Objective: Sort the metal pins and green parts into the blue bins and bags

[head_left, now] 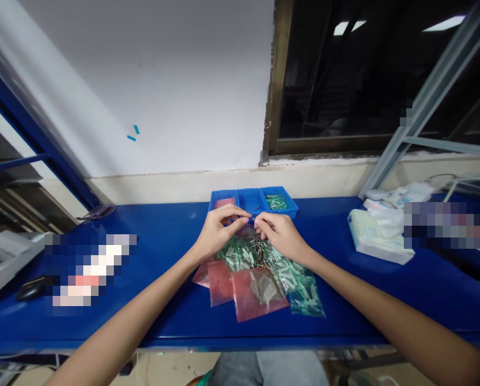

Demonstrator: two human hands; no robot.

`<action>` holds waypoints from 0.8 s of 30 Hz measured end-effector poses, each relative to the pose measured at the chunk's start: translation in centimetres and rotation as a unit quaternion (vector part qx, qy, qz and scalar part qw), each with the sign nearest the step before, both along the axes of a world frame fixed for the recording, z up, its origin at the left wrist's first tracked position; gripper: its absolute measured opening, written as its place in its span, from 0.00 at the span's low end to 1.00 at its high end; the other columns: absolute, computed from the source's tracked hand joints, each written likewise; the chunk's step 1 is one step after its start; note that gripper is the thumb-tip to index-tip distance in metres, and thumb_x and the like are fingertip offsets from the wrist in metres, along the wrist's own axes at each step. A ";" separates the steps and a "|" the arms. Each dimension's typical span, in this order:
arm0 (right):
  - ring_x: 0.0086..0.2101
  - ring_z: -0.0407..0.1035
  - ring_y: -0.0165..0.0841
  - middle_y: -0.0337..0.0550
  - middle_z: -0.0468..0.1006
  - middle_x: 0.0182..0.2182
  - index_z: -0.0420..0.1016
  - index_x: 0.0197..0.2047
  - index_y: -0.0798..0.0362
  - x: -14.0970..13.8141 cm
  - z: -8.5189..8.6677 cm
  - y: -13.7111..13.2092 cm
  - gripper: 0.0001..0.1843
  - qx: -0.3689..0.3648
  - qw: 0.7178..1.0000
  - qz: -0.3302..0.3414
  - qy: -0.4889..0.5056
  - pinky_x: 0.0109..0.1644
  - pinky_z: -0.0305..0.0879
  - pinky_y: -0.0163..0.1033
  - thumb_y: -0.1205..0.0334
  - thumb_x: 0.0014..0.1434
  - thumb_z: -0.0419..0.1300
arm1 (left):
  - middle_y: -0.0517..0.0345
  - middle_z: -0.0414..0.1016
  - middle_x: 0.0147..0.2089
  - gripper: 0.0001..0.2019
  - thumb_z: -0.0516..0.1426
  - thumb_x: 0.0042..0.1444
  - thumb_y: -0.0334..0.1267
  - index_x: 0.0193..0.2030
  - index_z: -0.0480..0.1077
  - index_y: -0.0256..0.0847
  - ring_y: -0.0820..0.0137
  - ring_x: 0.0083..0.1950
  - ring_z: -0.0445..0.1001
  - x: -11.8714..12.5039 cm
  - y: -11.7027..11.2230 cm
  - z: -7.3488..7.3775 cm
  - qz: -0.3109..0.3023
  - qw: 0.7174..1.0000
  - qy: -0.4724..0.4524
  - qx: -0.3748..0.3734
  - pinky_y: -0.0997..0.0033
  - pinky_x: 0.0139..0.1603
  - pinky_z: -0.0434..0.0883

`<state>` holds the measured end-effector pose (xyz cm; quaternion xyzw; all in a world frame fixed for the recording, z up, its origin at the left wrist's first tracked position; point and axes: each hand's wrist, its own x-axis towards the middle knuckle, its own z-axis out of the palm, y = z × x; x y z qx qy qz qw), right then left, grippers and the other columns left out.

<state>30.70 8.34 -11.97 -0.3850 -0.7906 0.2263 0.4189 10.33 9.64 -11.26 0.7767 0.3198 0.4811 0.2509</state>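
Note:
My left hand (pixel 224 226) and my right hand (pixel 280 231) meet over the middle of the table, fingertips nearly touching. Both are closed in a pinch around something tiny and dark at their tips, too small to name. Below them lie green-tinted plastic bags (pixel 307 296) with many small, light, slim pieces inside. Loose dark and brass-coloured small parts (pixel 260 252) are heaped between the bags. Pink plastic bags (pixel 248 300) lie in front, one with greyish pieces showing through. Just behind my hands is a blue three-part tray (pixel 249 198); its right part holds green-bagged pieces, its left part something pink.
The blue table (pixel 167 300) runs up to the wall. A tissue pack (pixel 380 236) lies on the right near papers and cables. A black computer mouse (pixel 32 289) and papers (pixel 10 257) are on the left. Shelf posts (pixel 420 102) rise at both sides.

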 end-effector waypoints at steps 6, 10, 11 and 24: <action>0.22 0.64 0.28 0.36 0.70 0.20 0.69 0.28 0.53 -0.2 0.2 -0.5 0.17 -0.005 1.000 0.010 -0.012 0.29 0.57 0.34 0.59 0.68 0.51 | 0.54 0.79 0.43 0.06 0.59 0.63 0.34 0.44 0.78 0.42 0.68 0.45 0.76 0.0 -0.6 0.2 0.009 0.985 0.100 0.144 0.66 0.47 0.72; 0.22 0.64 0.28 0.36 0.71 0.21 0.68 0.28 0.53 -0.3 0.1 -0.4 0.17 -0.008 1.000 0.012 -0.003 0.28 0.57 0.34 0.57 0.69 0.52 | 0.57 0.80 0.38 0.06 0.60 0.63 0.38 0.44 0.78 0.41 0.71 0.37 0.75 0.0 -0.5 0.0 0.005 0.989 0.103 0.104 0.71 0.38 0.70; 0.22 0.65 0.28 0.36 0.72 0.22 0.69 0.28 0.53 -0.2 0.0 -0.3 0.17 -0.017 1.000 0.014 0.007 0.28 0.57 0.34 0.56 0.69 0.52 | 0.57 0.80 0.37 0.08 0.60 0.63 0.38 0.46 0.77 0.41 0.71 0.36 0.75 0.0 -0.5 -0.1 0.005 0.990 0.102 0.093 0.71 0.37 0.69; 0.32 0.69 0.31 0.40 0.76 0.32 0.73 0.37 0.52 -0.7 -1.0 -0.9 0.12 0.089 0.991 0.004 -0.104 0.37 0.60 0.36 0.58 0.70 0.53 | 0.55 0.77 0.35 0.11 0.59 0.62 0.40 0.48 0.76 0.41 0.69 0.36 0.75 0.5 0.2 -0.8 -0.051 0.981 -0.097 -0.160 0.68 0.39 0.74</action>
